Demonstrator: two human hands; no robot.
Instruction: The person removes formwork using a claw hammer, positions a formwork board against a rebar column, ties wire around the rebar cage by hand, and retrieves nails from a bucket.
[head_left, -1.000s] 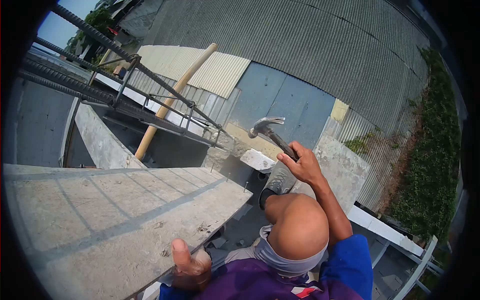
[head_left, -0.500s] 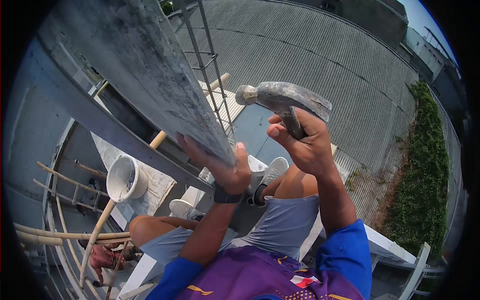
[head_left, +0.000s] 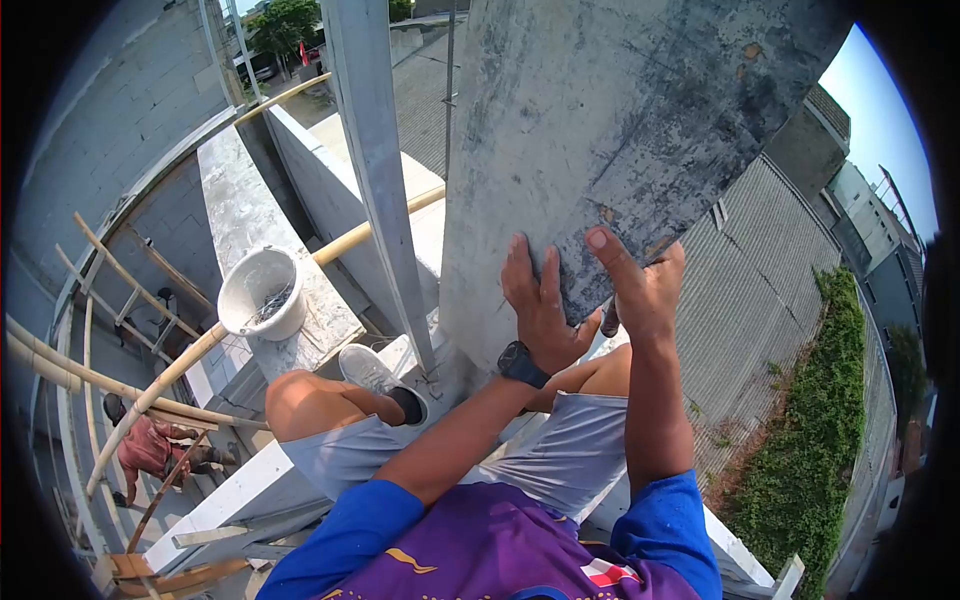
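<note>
A wide grey, stained board stands tall in front of me, its lower end between my knees. My left hand, with a dark watch at the wrist, lies with fingers spread against the board's face near its bottom. At the board's right edge, my right hand is closed around a hammer, its thumb against the board. Only the dark end of the hammer's handle shows below the fist; the head is hidden. Left of the board rises a narrow grey metal post.
A white bucket with nails or similar bits inside sits on a splattered plank to the left. Bamboo poles cross there. Below, a person in a red top bends over. Corrugated roofing and green plants lie right.
The board has swung upright and turned its broad face toward me. My right hand has brought the raised hammer down to the board's edge. My left hand now presses the face; the view has shifted.
</note>
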